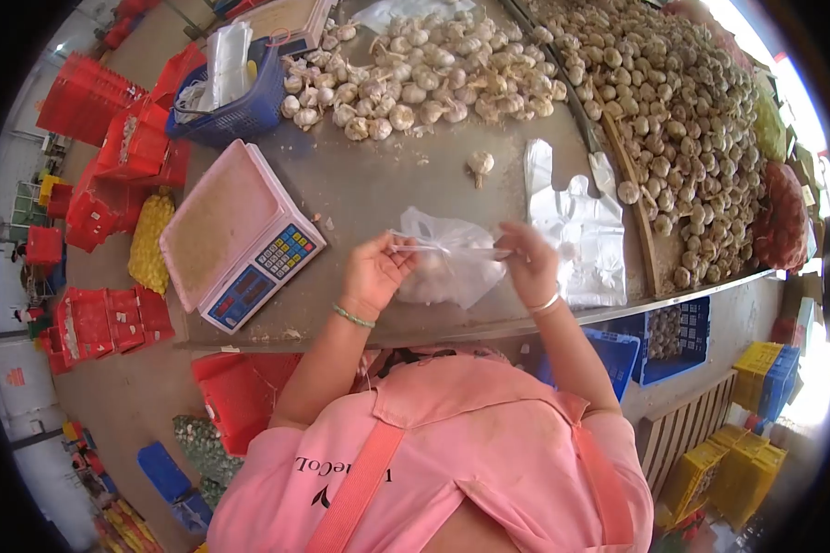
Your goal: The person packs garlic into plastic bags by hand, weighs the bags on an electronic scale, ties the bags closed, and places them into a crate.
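A clear plastic bag point(466, 281) with garlic bulbs inside rests on the table near its front edge, between my two hands. My left hand point(376, 272) pinches one end of the twisted white strip at the bag's gathered top. At the other side, my right hand point(530, 263) is closed on the opposite end, its fingers slightly blurred. The strip is stretched between both hands, with a knot-like bunch in the middle. Beside my right hand lies a stack of flat white plastic bags point(576, 230). One loose garlic bulb point(480, 165) sits beyond the bag.
A digital scale point(235, 235) stands at the left. Behind it is a blue basket point(235, 111) holding plastic bags. Garlic bulbs point(415, 78) are heaped at the back, with a larger pile point(682, 147) behind a wooden divider point(632, 184) at the right. Red crates point(111, 318) stand on the floor.
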Available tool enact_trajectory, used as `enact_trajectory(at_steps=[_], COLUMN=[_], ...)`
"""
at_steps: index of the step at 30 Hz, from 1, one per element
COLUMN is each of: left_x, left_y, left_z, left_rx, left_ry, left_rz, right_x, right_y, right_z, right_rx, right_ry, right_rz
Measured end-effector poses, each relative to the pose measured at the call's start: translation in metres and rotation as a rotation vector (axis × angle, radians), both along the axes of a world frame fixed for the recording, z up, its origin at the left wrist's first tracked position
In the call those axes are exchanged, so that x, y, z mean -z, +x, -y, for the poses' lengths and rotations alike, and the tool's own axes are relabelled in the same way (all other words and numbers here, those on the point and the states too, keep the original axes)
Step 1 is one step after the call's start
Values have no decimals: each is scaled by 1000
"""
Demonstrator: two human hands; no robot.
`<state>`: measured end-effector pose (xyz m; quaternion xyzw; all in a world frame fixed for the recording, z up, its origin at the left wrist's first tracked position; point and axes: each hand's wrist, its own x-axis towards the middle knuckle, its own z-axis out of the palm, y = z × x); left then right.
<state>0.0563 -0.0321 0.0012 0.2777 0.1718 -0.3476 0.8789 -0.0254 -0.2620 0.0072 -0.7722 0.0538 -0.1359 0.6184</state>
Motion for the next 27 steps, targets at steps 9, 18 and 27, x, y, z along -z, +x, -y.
enact_trajectory(at_steps=[9,18,27], left_x=[-40,33,-9], left_y=[-25,-41,-22], left_z=[26,-43,-1], left_rx=[112,643,419], left_ry=[228,834,-140], left_rz=[809,765,206], right_x=[-24,113,-34], right_y=[43,86,42], right_z=[12,51,25], right_rx=[-363,196,-583], right_ry=[978,1248,935], right_rz=[-334,-678,-206])
